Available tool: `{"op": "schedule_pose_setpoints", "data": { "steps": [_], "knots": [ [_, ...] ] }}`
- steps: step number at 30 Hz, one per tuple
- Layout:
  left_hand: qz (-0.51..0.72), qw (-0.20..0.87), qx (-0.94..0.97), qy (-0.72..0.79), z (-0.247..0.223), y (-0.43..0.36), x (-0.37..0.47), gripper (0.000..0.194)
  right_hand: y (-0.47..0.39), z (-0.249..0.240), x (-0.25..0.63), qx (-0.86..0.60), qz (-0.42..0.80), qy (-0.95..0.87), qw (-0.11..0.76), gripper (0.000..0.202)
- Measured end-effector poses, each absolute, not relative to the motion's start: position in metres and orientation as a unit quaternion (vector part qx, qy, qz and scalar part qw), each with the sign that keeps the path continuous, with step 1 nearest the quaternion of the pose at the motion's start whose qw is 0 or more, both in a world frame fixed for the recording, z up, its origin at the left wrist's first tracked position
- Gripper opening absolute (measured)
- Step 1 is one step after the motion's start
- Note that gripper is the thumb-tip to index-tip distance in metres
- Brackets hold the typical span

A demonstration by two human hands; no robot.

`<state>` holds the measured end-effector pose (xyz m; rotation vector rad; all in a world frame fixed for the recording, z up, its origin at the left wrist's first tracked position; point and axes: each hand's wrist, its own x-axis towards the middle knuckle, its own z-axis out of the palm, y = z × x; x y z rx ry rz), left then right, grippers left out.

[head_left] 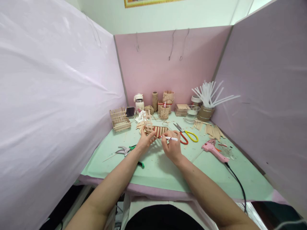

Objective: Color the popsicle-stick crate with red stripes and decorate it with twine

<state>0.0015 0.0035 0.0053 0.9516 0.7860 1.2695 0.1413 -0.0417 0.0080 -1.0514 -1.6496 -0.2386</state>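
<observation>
Green-handled shears (123,150): lying on the bench (159,175), partly hiding behind your left forearm (120,174).
Pink glue gun (215,151): resting off to your right, black cord (236,177) trailing over the near edge.
Right hand (172,147): you're clamping its fingers on a white marker (171,138); the tip's pointing at the striped stick model (161,131), can't tell if it's touching.
Left hand (145,140): you're gripping that model, right in front of you, mid-bench.
Scissors (182,130): lying just beyond your right hand, blades spreading a bit.
Stick basket (120,120): sitting further back, left.
Water cup (192,114): standing back right.
</observation>
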Motion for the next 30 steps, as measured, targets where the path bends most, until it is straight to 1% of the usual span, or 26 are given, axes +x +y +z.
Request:
{"op": "schedule_pose_setpoints", "data": {
  "steps": [7,13,21,30],
  "knots": [
    [0.545,0.642,0.425,0.331,0.0059,0.0026,0.0004,0.090,-0.0430,0.0096,0.1415,-0.434,-0.097,-0.697,0.563,0.016],
    [0.517,0.671,0.428,0.314,0.0101,-0.0013,-0.0004,0.083,-0.0428,0.0120,0.1435,-0.441,-0.106,-0.670,0.588,0.012],
    [0.507,0.668,0.438,0.323,0.0120,-0.0026,-0.0002,0.091,-0.0415,0.0121,0.1454,-0.439,-0.120,-0.646,0.613,0.010],
    [0.505,0.663,0.455,0.314,0.0092,-0.0022,-0.0010,0.094,-0.0401,0.0110,0.1463,-0.436,-0.133,-0.641,0.618,0.009]
  ]
}}
